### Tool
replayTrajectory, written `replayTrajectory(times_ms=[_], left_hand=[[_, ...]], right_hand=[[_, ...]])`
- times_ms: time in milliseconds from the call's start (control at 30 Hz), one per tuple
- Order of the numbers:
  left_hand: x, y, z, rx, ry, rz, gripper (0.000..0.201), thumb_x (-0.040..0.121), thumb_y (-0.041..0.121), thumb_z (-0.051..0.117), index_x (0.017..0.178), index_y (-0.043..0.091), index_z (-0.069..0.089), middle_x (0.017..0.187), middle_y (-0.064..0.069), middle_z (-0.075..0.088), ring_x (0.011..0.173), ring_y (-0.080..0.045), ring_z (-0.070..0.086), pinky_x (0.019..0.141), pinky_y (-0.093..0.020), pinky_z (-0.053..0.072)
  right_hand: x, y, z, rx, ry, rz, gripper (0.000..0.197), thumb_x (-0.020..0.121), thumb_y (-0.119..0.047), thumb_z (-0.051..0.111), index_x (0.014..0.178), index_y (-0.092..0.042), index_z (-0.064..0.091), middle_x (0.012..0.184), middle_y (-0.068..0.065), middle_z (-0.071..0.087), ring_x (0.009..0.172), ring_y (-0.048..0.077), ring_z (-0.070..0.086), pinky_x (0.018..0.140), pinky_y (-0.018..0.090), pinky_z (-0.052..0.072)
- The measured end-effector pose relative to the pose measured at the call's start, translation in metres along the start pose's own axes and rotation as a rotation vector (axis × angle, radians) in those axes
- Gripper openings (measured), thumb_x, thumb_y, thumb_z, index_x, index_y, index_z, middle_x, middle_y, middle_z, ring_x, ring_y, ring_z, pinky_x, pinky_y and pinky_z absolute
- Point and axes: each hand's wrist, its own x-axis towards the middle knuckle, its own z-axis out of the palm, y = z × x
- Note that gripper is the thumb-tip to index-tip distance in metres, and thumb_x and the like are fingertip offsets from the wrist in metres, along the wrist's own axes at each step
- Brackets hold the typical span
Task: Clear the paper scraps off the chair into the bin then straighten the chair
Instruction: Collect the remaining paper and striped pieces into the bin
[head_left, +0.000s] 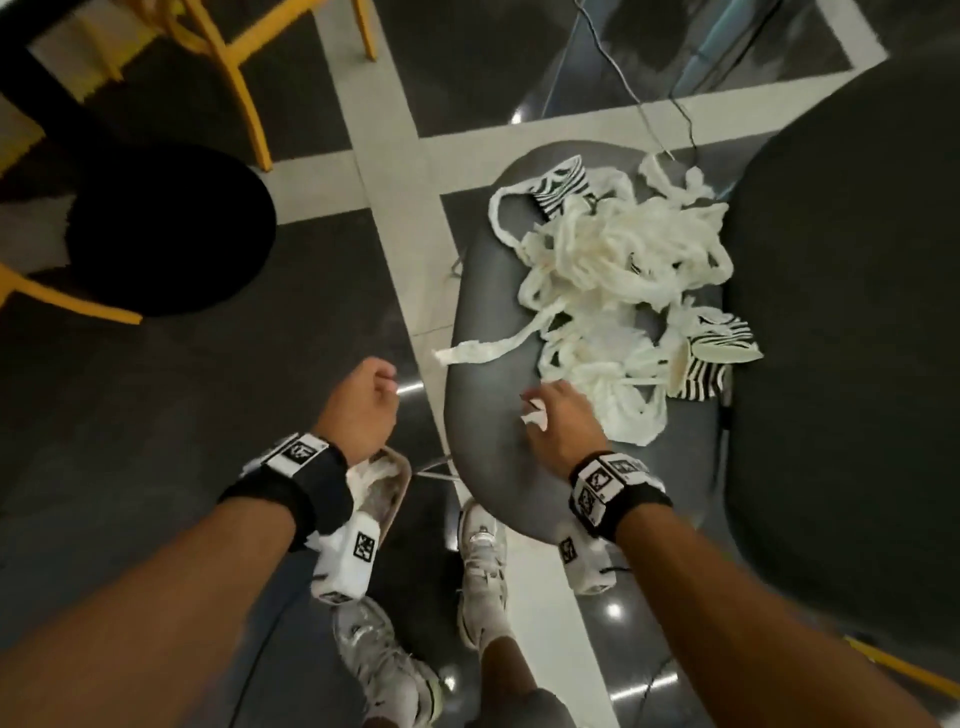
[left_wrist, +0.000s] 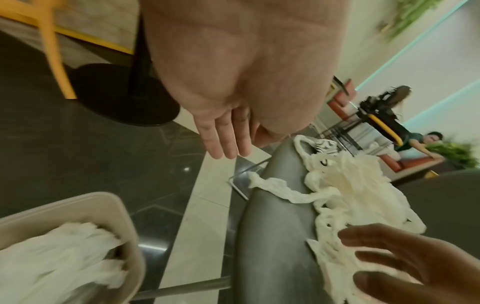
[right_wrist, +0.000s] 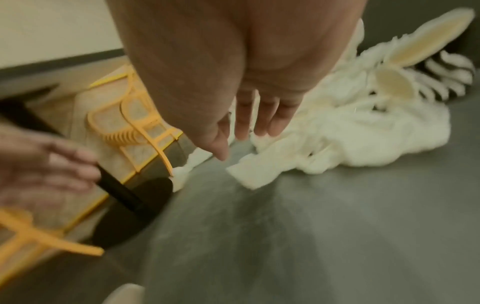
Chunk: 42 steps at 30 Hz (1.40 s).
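Note:
A tangled pile of white paper scraps (head_left: 613, 270), with some black-and-white striped pieces, covers the far half of the grey chair seat (head_left: 488, 291). My right hand (head_left: 556, 415) is at the pile's near edge. Its straight fingers (right_wrist: 259, 123) hang over a flat scrap (right_wrist: 254, 174) and grip nothing. My left hand (head_left: 363, 400) hovers left of the seat above the beige bin (head_left: 395, 499), fingers (left_wrist: 223, 142) relaxed and empty. The bin (left_wrist: 124, 216) on the floor holds white paper. The scraps (left_wrist: 350, 185) and the seat (left_wrist: 272, 236) also show in the left wrist view.
The chair's dark backrest (head_left: 852, 312) rises to the right of the pile. A black round table base (head_left: 171, 228) and yellow chair legs (head_left: 244, 88) stand to the left. A cable (head_left: 623, 78) trails on the floor beyond. My shoes (head_left: 483, 561) are beside the bin.

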Motion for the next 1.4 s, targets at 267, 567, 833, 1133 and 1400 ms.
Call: replayTrajectory(times_ms=[267, 567, 833, 1133, 1400], left_hand=[[0.045, 0.086, 0.099, 0.097, -0.19, 0.149, 0.035, 0.092, 0.011, 0.057, 0.127, 0.014, 0.058, 0.116, -0.006, 0.067, 0.107, -0.024, 0.065, 0.095, -0.033, 0.051], [0.042, 0.101, 0.171, 0.319, -0.615, 0.355, 0.11, 0.055, 0.039, 0.081, 0.151, 0.034, 0.028, 0.151, 0.004, 0.034, 0.135, -0.013, 0.039, 0.113, -0.032, 0.04], [0.043, 0.123, 0.184, 0.159, -0.419, 0.225, 0.008, 0.082, 0.02, 0.057, 0.083, 0.027, 0.06, 0.084, 0.008, 0.067, 0.081, -0.015, 0.063, 0.068, -0.026, 0.045], [0.041, 0.123, 0.15, -0.091, -0.452, 0.01, 0.028, 0.074, 0.021, 0.053, 0.091, 0.0, 0.062, 0.074, -0.013, 0.061, 0.07, -0.017, 0.054, 0.067, -0.033, 0.044], [0.031, 0.119, 0.114, -0.165, -0.55, -0.036, 0.029, 0.067, 0.02, 0.052, 0.092, 0.011, 0.063, 0.074, 0.006, 0.061, 0.07, -0.013, 0.056, 0.07, -0.032, 0.046]], right_hand=[[0.027, 0.081, -0.015, -0.292, -0.249, -0.045, 0.078, 0.083, -0.018, 0.069, 0.151, -0.026, 0.032, 0.151, 0.012, 0.033, 0.137, 0.039, 0.032, 0.11, 0.049, 0.039], [0.016, 0.079, -0.044, 0.516, -0.058, -0.066, 0.023, 0.075, -0.018, 0.066, 0.096, -0.025, 0.06, 0.102, -0.006, 0.065, 0.092, 0.013, 0.062, 0.08, 0.025, 0.05], [0.047, 0.154, -0.109, 0.195, 0.354, 0.107, 0.042, 0.083, -0.042, 0.067, 0.122, -0.027, 0.059, 0.131, -0.002, 0.053, 0.125, 0.017, 0.049, 0.107, 0.034, 0.042], [0.096, 0.205, -0.086, 0.03, 0.254, 0.422, 0.084, 0.077, -0.016, 0.07, 0.149, -0.02, 0.028, 0.154, 0.016, 0.025, 0.131, 0.041, 0.046, 0.108, 0.049, 0.045], [0.07, 0.174, -0.092, -0.014, 0.275, 0.385, 0.04, 0.093, -0.01, 0.045, 0.132, -0.013, 0.051, 0.138, 0.011, 0.05, 0.12, 0.036, 0.057, 0.097, 0.047, 0.048]])
